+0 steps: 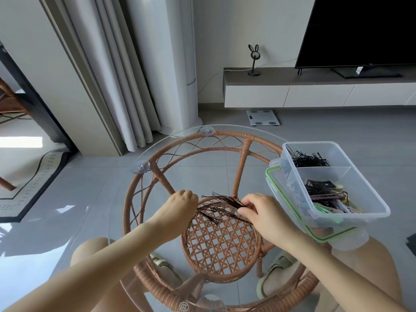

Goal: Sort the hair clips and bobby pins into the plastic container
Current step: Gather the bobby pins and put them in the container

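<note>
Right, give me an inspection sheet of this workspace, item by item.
Surface: round glass top on a rattan table frame.
Job's things: loose bobby pins on the glass; plastic container at the right edge holds bobby pins in its far compartment, hair clips in the near one.
Clutter: green-rimmed lid under the container.
Grippers: left hand and right hand both gathering pins.
Cables: white cable on the TV shelf.
Surroundings: television, curtain, bathroom scale.

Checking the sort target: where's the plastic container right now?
In the head view, the plastic container sits at the right edge of the glass tabletop, on its green-rimmed lid, just right of the right hand.
</note>
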Available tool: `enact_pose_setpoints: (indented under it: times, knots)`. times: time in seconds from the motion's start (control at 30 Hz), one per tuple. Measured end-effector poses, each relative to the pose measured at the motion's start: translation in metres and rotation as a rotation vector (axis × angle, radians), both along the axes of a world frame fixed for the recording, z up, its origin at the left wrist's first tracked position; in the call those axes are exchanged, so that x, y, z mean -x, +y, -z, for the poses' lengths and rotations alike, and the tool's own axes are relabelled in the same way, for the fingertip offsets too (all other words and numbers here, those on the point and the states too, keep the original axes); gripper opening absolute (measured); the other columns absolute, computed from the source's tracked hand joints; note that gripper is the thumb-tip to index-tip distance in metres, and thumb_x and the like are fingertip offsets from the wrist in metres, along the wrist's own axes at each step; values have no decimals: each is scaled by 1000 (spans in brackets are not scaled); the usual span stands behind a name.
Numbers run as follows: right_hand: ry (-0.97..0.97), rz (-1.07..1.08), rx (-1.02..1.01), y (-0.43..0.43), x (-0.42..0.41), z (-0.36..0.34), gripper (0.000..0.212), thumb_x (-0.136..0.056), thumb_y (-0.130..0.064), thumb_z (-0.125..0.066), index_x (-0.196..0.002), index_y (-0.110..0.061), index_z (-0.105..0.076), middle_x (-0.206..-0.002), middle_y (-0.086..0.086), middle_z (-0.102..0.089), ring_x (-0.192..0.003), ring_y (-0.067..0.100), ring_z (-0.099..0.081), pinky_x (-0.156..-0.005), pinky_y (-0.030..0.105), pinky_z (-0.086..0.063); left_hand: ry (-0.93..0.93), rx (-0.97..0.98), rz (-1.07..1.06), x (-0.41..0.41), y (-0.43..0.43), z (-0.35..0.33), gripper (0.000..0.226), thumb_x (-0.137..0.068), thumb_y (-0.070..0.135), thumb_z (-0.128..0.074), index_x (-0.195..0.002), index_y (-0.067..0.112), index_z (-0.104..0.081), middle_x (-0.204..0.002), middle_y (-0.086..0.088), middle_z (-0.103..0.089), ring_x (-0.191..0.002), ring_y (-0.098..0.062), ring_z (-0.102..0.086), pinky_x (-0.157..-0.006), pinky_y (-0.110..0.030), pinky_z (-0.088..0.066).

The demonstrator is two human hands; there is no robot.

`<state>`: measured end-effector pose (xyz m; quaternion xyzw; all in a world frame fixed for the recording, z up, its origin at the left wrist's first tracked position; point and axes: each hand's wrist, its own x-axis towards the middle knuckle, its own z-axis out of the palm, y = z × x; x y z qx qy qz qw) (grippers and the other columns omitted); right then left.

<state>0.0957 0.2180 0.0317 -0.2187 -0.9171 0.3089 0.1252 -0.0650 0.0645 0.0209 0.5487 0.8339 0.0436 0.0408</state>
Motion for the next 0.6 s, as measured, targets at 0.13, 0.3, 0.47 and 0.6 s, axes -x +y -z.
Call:
enact_pose_setpoints:
  times: [0.13, 0.3, 0.47, 0.6]
  knots:
    - [68, 13, 103, 9, -2, -9, 6, -84, -21, -62, -86, -16, -65, -76, -9, -64, -69, -1, -58, -59, 7, -39, -71, -70, -62, -2, -3, -2, 22, -92, 3, -39, -108, 8, -53, -106, -6, -58, -97, -20, -52, -88, -26, -44]
    - [178, 25, 179, 24, -9, -32, 20, -82, -20, -65, -71, -36, -59, -74, -17, -65, -74, -4, -61, -63, 4, -44, -188, -230, -180, 1, 2, -25, 17, -96, 17, -40, -98, 9, -54, -97, -3, -59, -84, -17, -52, -74, -25, -43]
    - [234, 62, 204, 58, -25, -59, 12, -81, -21, -65, -78, -32, -63, -81, -7, -70, -79, 6, -65, -74, 21, -52, -236, -337, -183, 3, 25, -56, 11, -95, 15, -42, -93, 11, -52, -90, 1, -54, -82, -17, -52, -70, -26, -44]
    - [236, 149, 63, 106, -40, -77, 8, -82, -16, -65, -79, -23, -65, -79, -2, -71, -73, 13, -65, -69, 20, -47, -229, -405, -141, -2, 59, -74, 11, -94, 14, -43, -84, 17, -48, -82, 3, -52, -75, -15, -46, -59, -19, -30]
